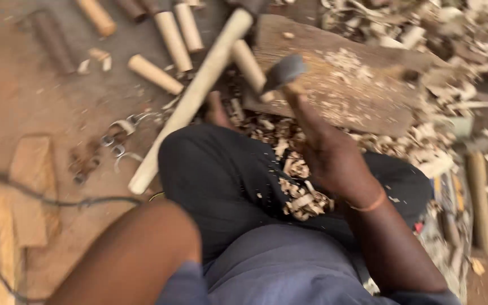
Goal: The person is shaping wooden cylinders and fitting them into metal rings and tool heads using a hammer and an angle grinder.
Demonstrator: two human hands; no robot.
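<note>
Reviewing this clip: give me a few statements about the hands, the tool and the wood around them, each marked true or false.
1. The right hand grips a tool with a dark metal head. True.
2. Wood shavings lie on the person's lap. True.
3. The left hand holds the long pale handle. False: no left hand shows; only the upper arm is in view, and the handle lies propped by the leg.
4. The rounded wooden pegs stand upright in a rack. False: they lie loose on the ground.
5. The plank ahead is clean. False: chips cover it.
</note>
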